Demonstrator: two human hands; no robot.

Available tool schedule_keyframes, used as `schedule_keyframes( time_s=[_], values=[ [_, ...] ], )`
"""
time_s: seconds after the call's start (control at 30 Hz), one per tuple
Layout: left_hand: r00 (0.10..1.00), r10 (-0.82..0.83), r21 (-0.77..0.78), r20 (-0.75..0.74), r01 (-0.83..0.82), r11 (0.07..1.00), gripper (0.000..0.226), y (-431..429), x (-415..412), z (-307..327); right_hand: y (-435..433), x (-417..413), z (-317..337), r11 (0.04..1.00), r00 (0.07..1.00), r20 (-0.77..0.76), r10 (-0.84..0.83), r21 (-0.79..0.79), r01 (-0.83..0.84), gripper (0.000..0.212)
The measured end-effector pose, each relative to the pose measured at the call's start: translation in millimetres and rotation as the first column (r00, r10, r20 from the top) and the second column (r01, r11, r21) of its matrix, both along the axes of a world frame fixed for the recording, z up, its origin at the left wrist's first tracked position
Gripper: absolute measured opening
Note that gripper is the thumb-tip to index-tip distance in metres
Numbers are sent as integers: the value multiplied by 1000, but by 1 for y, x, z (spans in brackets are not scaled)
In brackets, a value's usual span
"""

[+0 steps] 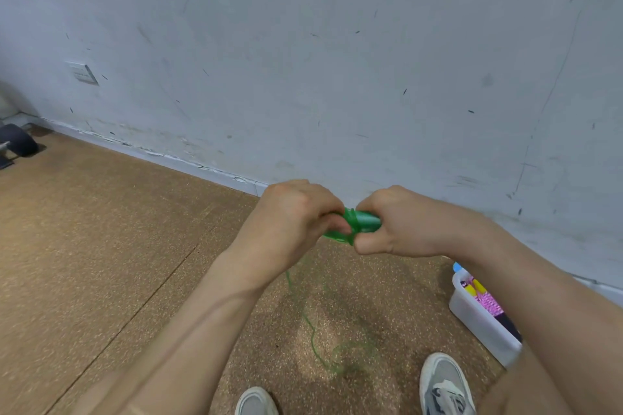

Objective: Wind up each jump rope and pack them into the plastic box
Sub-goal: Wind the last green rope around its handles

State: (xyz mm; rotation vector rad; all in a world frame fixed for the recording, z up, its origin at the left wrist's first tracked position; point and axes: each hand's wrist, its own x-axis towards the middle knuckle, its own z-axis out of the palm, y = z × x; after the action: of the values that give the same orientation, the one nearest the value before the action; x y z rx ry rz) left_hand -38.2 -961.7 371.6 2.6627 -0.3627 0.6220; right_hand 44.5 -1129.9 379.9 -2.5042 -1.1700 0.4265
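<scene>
Two hands (290, 219), two shoes (445, 381), one box (477, 322)

Glossy green plastic handles (362, 222), speckled cork floor (118, 229)

A: What do the 2 arms show?
B: 2 forearms, bare along all that is in view, ending in the hands: left hand (290, 212), right hand (397, 222). A raised vein runs along the left forearm (202, 307).
A: And the feet?
B: 2 low shoes. Right shoe (445, 381): grey upper, white rim, pale laces over darker panels. Left shoe (256, 402): only its grey toe and white rim show.
</scene>
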Motion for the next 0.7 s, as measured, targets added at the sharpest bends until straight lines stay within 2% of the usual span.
schedule_keyframes(
  time_s=[0.07,0.13,0.27,0.33,0.43,0.6,0.7],
  values=[
    [995,42,-250,-90,-64,966,3,-3,-1,0,1,0,0,1000,1000,-1,19,8,-19,33],
    [984,50,-456,-173,-125,881,11,-7,-3,0,1,-2,2,999,999,-15,41,10,-41,31],
    [960,-12,-656,-278,-181,733,15,-12,-4,5,-4,-7,8,997,991,-126,55,53,-49,27],
    [943,-29,-658,-332,-210,723,15,-12,-2,8,-4,-8,8,996,985,-154,73,58,-65,36],
    [910,-71,-632,-408,-225,741,15,-8,-1,13,-2,-8,6,994,992,-87,95,53,-91,47],
    [855,-119,-517,-504,-189,835,14,3,0,23,-1,-14,5,992,991,-46,123,21,-122,37],
    [838,-184,-567,-514,-171,806,13,6,0,22,-3,-18,9,989,985,-96,141,59,-136,32]
  ],
)
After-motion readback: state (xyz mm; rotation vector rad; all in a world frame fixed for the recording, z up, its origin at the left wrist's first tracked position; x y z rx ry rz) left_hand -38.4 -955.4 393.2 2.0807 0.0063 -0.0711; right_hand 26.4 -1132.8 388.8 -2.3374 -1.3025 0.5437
